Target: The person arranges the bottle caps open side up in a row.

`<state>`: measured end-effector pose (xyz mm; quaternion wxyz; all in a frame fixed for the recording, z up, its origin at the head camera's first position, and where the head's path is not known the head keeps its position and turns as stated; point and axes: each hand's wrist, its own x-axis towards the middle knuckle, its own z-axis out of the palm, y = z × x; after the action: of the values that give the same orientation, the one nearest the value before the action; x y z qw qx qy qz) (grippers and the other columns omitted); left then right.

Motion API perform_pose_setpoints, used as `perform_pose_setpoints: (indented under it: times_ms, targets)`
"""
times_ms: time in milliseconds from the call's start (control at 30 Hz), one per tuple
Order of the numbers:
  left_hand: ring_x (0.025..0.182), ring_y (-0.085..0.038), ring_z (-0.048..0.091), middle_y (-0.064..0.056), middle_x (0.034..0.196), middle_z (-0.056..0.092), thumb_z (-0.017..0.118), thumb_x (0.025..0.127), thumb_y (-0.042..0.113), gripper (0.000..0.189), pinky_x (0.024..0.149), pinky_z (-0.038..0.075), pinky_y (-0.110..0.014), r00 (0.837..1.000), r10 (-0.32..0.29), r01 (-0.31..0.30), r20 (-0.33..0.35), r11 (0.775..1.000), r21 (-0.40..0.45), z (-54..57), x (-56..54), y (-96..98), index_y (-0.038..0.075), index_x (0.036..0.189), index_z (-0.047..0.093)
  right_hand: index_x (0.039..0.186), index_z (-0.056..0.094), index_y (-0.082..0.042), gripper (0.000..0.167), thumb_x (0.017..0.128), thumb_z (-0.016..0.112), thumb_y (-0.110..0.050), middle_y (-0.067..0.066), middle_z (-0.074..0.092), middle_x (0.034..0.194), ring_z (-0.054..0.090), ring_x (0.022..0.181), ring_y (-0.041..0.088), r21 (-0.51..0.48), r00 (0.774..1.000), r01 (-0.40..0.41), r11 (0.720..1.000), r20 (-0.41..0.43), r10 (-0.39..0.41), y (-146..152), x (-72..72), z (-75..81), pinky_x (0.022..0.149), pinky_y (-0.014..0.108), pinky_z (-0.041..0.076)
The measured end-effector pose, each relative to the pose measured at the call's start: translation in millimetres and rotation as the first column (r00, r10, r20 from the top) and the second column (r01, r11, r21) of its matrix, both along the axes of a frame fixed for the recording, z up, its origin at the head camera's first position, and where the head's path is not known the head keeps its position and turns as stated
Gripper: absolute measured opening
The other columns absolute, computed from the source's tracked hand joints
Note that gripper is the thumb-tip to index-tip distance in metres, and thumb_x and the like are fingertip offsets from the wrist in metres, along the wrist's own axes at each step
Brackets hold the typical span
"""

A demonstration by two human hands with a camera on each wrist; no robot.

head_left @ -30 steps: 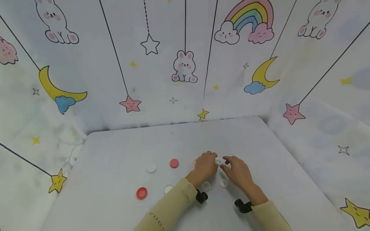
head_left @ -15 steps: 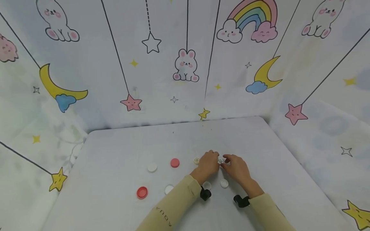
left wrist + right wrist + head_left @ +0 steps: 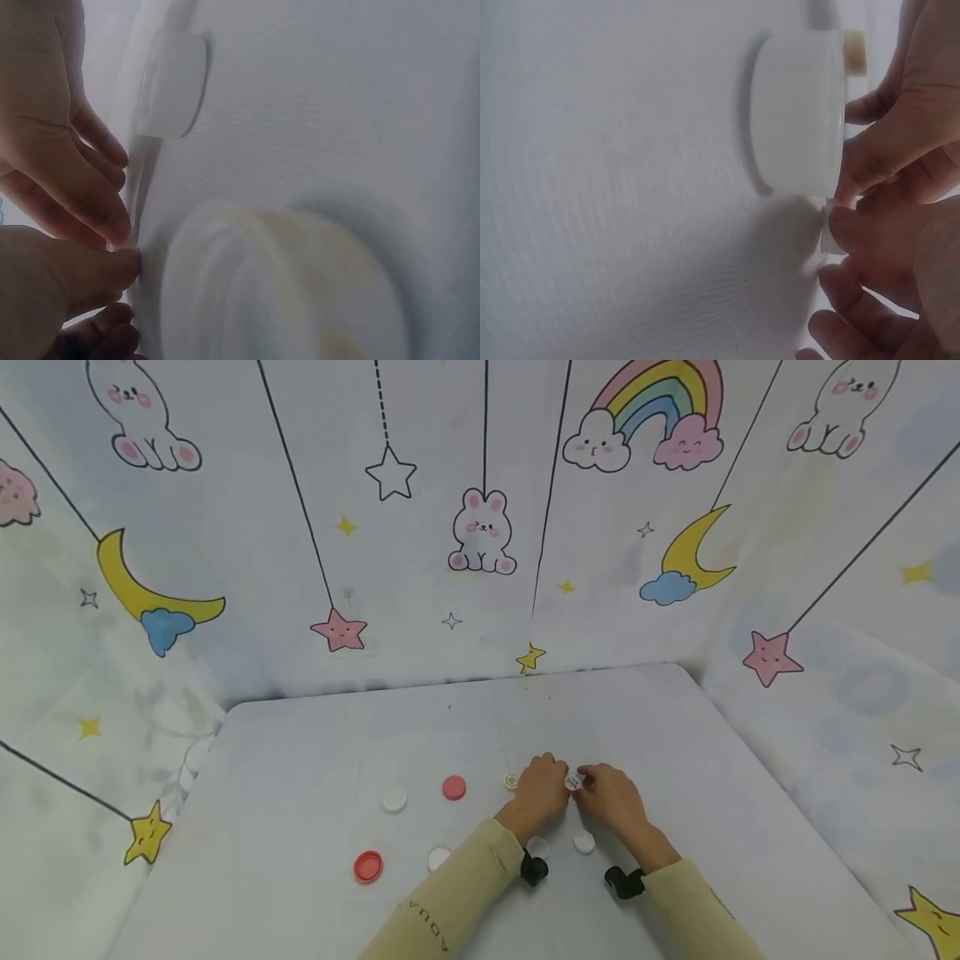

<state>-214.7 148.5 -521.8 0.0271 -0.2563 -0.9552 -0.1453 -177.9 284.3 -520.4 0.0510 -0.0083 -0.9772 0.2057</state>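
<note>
A small white bottle cap [image 3: 573, 782] with dark green print on top is held between my two hands, over the back-middle of the table. My left hand [image 3: 542, 787] grips its left side with curled fingers. From the other side, my right hand [image 3: 612, 795] pinches it with thumb and fingers. In the right wrist view, a white edge of the cap [image 3: 831, 236] shows by the right thumb, and the left hand [image 3: 915, 127] is right against it. Most of the cap is covered by fingers in both wrist views.
Near the wrists lie two white caps [image 3: 583, 842], [image 3: 537, 847]. A cream cap [image 3: 512, 782] sits left of the left hand. Farther left are a pinkish-red cap [image 3: 453, 787], a red cap [image 3: 368, 867] and white caps [image 3: 394, 800], [image 3: 438, 859]. A printed cloth [image 3: 420, 593] stands behind the table.
My right hand has closed in from the right, its thumb and fingers now on the cap. The left hand has moved slightly right, uncovering the cream cap.
</note>
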Motion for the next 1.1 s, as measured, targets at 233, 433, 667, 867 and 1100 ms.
perform_pose_setpoints:
  times_ms: [233,433,667,867,1100]
  targets:
    - [0.079,-0.017,0.053,-0.002,0.090,0.060,0.070,0.089,0.025,0.017,0.065,0.046,-0.028,1.000,-0.004,0.004,0.001,1.000,-0.010,-5.4,1.0,0.4,0.014,0.101,0.073,0.110,0.071,-0.001,0.035,0.081,0.078,-0.018,0.008,0.065,0.088,0.062,0.078,0.023,0.010,1.000,0.004,1.000,0.013,-0.004,-0.5,0.2,-4.5,0.067,0.040,0.050]
    - [0.081,-0.017,0.054,-0.002,0.094,0.061,0.069,0.090,0.027,0.020,0.067,0.047,-0.028,1.000,-0.003,0.003,0.010,1.000,-0.007,-6.5,-0.1,0.6,0.015,0.106,0.073,0.107,0.072,-0.001,0.032,0.081,0.079,-0.018,0.009,0.064,0.088,0.062,0.079,0.024,0.016,1.000,0.002,1.000,-0.007,-0.002,-1.5,0.3,-4.6,0.067,0.040,0.051]
    - [0.080,-0.016,0.054,-0.002,0.093,0.061,0.069,0.089,0.026,0.020,0.066,0.047,-0.027,1.000,-0.003,0.003,-0.006,1.000,0.002,-7.5,-1.2,0.6,0.016,0.106,0.074,0.105,0.073,-0.001,0.030,0.081,0.078,-0.018,0.009,0.064,0.088,0.061,0.077,0.022,0.015,1.000,-0.005,1.000,-0.027,0.005,-1.1,0.6,-4.7,0.066,0.039,0.050]
    - [0.078,-0.016,0.053,-0.001,0.090,0.061,0.070,0.089,0.025,0.017,0.064,0.046,-0.028,1.000,0.000,0.000,0.002,1.000,0.026,-6.9,-0.1,-0.4,0.016,0.103,0.074,0.103,0.073,-0.002,0.028,0.081,0.078,-0.018,0.008,0.064,0.087,0.061,0.075,0.021,0.011,0.998,-0.014,1.000,-0.055,0.015,-0.1,-0.1,-9.0,0.064,0.037,0.049]
    - [0.078,-0.016,0.056,-0.001,0.090,0.063,0.071,0.088,0.025,0.017,0.066,0.047,-0.028,1.000,-0.007,0.007,-0.002,0.999,0.044,-3.8,1.4,-1.1,0.015,0.102,0.074,0.106,0.073,-0.003,0.028,0.083,0.077,-0.017,0.008,0.066,0.089,0.063,0.079,0.023,-0.012,0.998,-0.014,1.000,-0.067,0.013,0.8,1.6,-8.8,0.068,0.039,0.051]
